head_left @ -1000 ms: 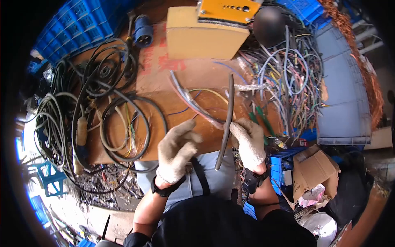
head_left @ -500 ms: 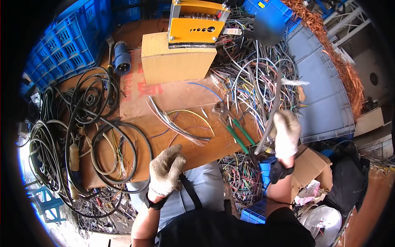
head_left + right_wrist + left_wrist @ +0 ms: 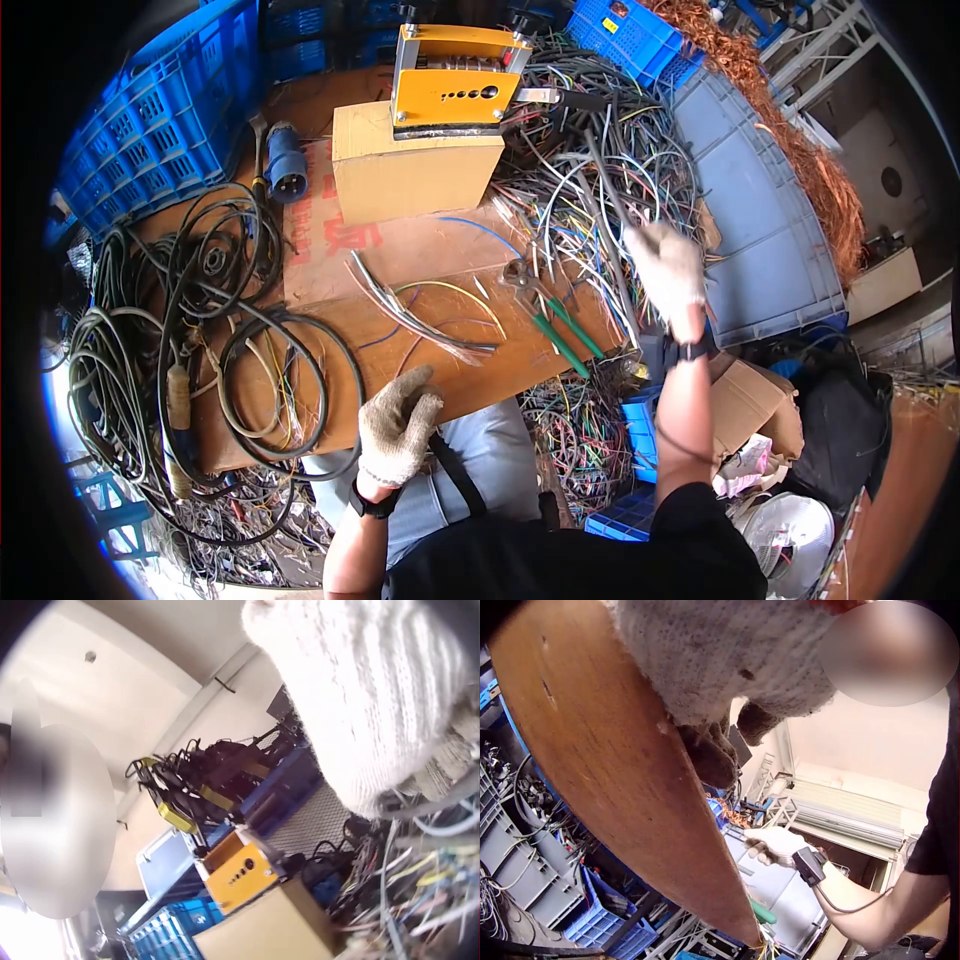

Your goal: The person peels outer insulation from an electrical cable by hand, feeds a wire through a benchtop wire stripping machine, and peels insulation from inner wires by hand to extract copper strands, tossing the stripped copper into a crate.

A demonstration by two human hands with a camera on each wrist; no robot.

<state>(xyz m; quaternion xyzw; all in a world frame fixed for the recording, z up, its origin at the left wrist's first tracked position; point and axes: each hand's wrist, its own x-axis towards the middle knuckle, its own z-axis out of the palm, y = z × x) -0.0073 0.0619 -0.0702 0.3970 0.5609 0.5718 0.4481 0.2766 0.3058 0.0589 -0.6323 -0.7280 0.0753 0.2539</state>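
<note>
My right hand [image 3: 665,265], in a knitted work glove, is over the heap of cable scraps [image 3: 655,165] at the table's right side. Its curled fingers hold a length of dark cable sheath [image 3: 606,180], which points up and left from the hand. In the right wrist view the glove [image 3: 367,697] hides most of the grip. My gloved left hand [image 3: 400,425] hangs loosely curled at the table's front edge, holding nothing. A bundle of stripped wires [image 3: 415,318] lies on the tabletop between the hands. Green-handled pincers [image 3: 550,315] rest right of it.
A yellow wire-stripping machine [image 3: 455,95] stands on a wooden block [image 3: 415,170] at the back. Coiled black cables [image 3: 300,375] cover the table's left side, near a blue plug [image 3: 287,165] and a blue crate [image 3: 165,120]. A grey bin [image 3: 755,215] stands at right.
My right hand has carried the dark sheath from in front of my body rightward to the scrap heap, away from my left hand. The left hand stays at the table edge, lowered slightly.
</note>
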